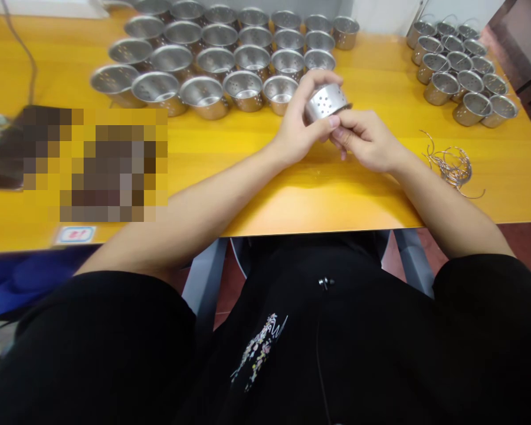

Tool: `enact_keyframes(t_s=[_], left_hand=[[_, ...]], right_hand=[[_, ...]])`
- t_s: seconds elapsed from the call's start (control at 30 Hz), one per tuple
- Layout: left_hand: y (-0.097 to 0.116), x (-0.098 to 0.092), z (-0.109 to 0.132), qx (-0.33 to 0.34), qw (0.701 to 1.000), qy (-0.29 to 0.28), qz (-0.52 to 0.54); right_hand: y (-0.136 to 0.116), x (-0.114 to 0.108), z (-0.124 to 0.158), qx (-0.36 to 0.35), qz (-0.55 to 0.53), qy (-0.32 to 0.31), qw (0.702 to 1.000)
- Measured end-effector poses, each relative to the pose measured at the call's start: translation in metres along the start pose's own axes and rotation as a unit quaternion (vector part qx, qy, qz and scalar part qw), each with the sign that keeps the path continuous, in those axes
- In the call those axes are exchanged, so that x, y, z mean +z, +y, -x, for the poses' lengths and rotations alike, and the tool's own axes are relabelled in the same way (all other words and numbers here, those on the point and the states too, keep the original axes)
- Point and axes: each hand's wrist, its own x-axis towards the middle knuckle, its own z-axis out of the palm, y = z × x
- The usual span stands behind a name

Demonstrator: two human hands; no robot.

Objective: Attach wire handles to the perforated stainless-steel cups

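A small perforated steel cup (325, 103) is tipped on its side above the table, with its hole-dotted bottom and wall showing. My left hand (297, 125) is closed around it, fingers over the top and thumb along the lower side. At the cup's rim, on the right, my right hand (369, 140) is closed in a pinch. Whatever lies between those fingertips is hidden. To the right of that hand, a tangled heap of thin curved wire handles (456, 168) rests on the table.
Rows of perforated cups without handles (203, 97) stand along the back of the yellow table (274, 198). At the right, more cups with wire handles (471, 109) are grouped. A pixelated dark patch (110, 171) and a small label (76, 235) are at left.
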Motion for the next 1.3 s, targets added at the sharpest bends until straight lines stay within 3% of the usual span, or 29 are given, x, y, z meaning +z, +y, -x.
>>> enact_keyframes(t_s=[0.1, 0.2, 0.33, 0.5, 0.8, 0.9, 1.03, 1.17, 1.3], left_hand=[[-0.002, 0.005, 0.001, 0.075, 0.99, 0.116, -0.026], [-0.004, 0.007, 0.0, 0.123, 0.981, 0.139, -0.053], [-0.004, 0.005, -0.001, 0.105, 0.983, 0.124, -0.081], [-0.002, 0.003, -0.001, 0.07, 0.994, 0.077, -0.029], [0.008, 0.008, 0.003, 0.032, 0.998, 0.057, -0.009], [0.002, 0.007, 0.001, 0.027, 0.997, 0.07, -0.011], [-0.015, 0.005, -0.008, 0.067, 0.987, 0.144, -0.011], [-0.024, 0.004, -0.014, 0.088, 0.984, 0.156, -0.002], [-0.019, 0.005, -0.013, 0.096, 0.983, 0.157, -0.012]], right_hand=[[-0.002, 0.002, -0.002, -0.002, -0.018, -0.003, 1.0], [-0.001, 0.005, -0.004, -0.011, -0.027, 0.0, 1.0], [0.001, 0.006, -0.004, -0.008, -0.021, -0.005, 1.0], [0.002, 0.003, -0.003, 0.007, -0.006, -0.01, 1.0], [0.006, 0.002, -0.002, 0.009, -0.014, 0.007, 1.0], [0.009, 0.002, -0.002, -0.006, -0.029, 0.008, 1.0], [0.013, 0.003, -0.005, -0.032, -0.058, 0.012, 0.998], [0.018, 0.002, -0.008, -0.028, -0.072, 0.008, 0.997], [0.02, 0.0, -0.008, -0.034, -0.088, 0.003, 0.996]])
